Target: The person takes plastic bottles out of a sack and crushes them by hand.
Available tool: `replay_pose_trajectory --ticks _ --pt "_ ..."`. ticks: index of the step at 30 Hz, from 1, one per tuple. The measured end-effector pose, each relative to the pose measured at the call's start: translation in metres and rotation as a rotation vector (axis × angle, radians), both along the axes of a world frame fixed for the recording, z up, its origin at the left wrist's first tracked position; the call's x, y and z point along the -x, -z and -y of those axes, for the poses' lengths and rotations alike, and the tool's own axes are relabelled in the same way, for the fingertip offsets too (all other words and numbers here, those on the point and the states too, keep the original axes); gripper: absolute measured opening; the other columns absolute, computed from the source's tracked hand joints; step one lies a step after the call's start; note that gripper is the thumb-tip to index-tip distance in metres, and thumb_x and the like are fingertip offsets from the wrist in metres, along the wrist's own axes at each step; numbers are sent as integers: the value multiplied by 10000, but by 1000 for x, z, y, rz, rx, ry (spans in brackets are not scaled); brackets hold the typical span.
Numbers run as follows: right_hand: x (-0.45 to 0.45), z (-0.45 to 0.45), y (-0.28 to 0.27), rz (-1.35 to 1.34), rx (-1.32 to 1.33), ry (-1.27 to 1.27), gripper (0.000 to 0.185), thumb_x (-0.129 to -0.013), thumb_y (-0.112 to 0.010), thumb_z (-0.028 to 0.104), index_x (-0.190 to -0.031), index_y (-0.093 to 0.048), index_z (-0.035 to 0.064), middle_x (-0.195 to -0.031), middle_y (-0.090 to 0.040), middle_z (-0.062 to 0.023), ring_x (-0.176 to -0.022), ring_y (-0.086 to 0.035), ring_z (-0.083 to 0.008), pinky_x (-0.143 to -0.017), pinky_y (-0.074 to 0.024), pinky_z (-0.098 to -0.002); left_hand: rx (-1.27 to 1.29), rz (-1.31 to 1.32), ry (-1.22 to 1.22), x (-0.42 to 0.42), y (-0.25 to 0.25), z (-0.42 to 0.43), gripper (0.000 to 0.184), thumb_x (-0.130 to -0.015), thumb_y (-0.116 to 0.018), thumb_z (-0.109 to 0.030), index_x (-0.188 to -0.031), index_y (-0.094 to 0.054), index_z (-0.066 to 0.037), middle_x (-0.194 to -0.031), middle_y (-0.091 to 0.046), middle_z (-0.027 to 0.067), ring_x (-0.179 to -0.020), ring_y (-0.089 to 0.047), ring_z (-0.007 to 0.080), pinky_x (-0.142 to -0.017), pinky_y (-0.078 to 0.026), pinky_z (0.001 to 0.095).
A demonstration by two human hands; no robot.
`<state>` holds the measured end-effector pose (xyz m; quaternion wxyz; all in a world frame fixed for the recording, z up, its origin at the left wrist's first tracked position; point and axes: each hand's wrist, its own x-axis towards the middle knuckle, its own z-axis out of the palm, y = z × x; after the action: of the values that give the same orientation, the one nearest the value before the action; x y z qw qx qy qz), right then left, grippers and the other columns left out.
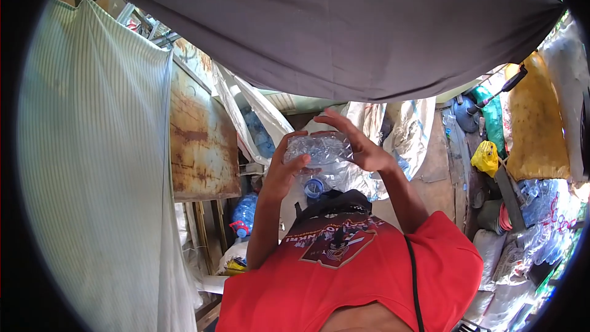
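Observation:
A clear, crinkled piece of plastic (319, 149), seemingly a crushed bottle or container, is between my two hands in front of my chest. On its left side, my left hand (287, 166) grips it, fingers curled at the top and thumb across its front. My right hand (355, 142) is at its right side, with fingers spread and raised over the upper edge; whether its palm presses on the plastic is unclear. Just below lies a round blue-rimmed piece (313, 188), near the shirt. White sacks (410, 132) lie behind the hands.
A dark cloth (344, 31) hangs across the top and a striped curtain (104, 166) at left. Beside it stands a rusty panel (203, 141). A large blue bottle (244, 212) sits low left. At right are a yellow bag (485, 158) and bagged bottles (544, 209).

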<state>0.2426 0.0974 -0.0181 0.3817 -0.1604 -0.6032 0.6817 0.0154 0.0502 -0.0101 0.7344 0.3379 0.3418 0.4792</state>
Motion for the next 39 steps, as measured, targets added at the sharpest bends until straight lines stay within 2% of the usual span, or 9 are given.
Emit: replay_pose_trajectory --ticks 2,3,6,9,15,22,31,34,39 --pt "-1 3 -8 -286 243 -59 1021 -655 -671 56 -1542 -174 145 -1489 -309 -190 -1356 -366 -305 -1082 -360 -363 -21 25 -51 1 -3 -3 617 -811 -717 -82 -1349 -418 -58 -1195 -531 117 -1049 -587 230 -844 -579 421" --pt "-1 7 -16 -329 327 -52 1054 -704 -733 261 -1543 -115 103 -1460 -352 -196 -1280 -441 -297 -1030 -388 -356 -31 39 -78 1 -5 -4 629 -805 -723 -73 -1352 -413 -60 -1197 -529 115 -1049 -587 227 -837 -580 421" --pt "-5 5 -15 -22 409 64 991 -750 -765 344 -1517 -206 61 -1369 -471 -169 -1192 -509 -268 -999 -401 -359 -102 -164 -56 2 -17 -4 673 -789 -741 -35 -1367 -399 -62 -1217 -513 114 -1076 -568 201 -892 -539 379" --pt "2 1 -8 274 379 132 872 -743 -813 359 -1411 -374 11 -1205 -578 -143 -1127 -545 -224 -979 -419 -342 -362 -426 3 3 -8 -10 700 -796 -736 6 -1393 -377 -61 -1240 -495 113 -1106 -544 184 -948 -478 335" --pt "16 15 -13 519 160 277 602 -798 -791 188 -1251 -473 -48 -1024 -623 -117 -947 -608 -175 -850 -486 -313 -363 -278 -126 3 7 -15 714 -824 -698 39 -1430 -336 -61 -1232 -502 110 -1117 -533 191 -961 -444 315" --pt "45 25 19 382 149 588 365 -810 -745 80 -1094 -555 -49 -809 -664 -93 -738 -639 -122 -677 -522 -305 -406 -528 -244 0 17 -12 684 -820 -664 84 -1405 -343 -64 -1263 -463 97 -1143 -512 199 -991 -438 325" --pt "71 17 51 646 -59 888 353 -765 -773 109 -1061 -614 2 -886 -693 -192 -797 -696 -322 -693 -526 -355 -181 -364 -432 -9 57 -24 552 -822 -607 128 -1300 -423 -77 -1185 -527 108 -1000 -597 191 -770 -577 300" --pt "63 6 44 662 -188 751 422 -777 -782 152 -1105 -595 -37 -825 -688 -150 -729 -660 -174 -674 -523 -319 -179 -377 -404 0 70 -31 549 -824 -595 136 -1299 -425 -81 -1155 -549 104 -980 -609 192 -755 -582 305" --pt "51 1 28 658 -172 446 409 -814 -752 220 -1127 -607 0 -854 -693 -156 -748 -674 -224 -709 -517 -356 -164 -510 -209 14 57 -32 512 -815 -595 143 -1263 -478 -74 -1097 -597 105 -976 -616 185 -715 -565 291"
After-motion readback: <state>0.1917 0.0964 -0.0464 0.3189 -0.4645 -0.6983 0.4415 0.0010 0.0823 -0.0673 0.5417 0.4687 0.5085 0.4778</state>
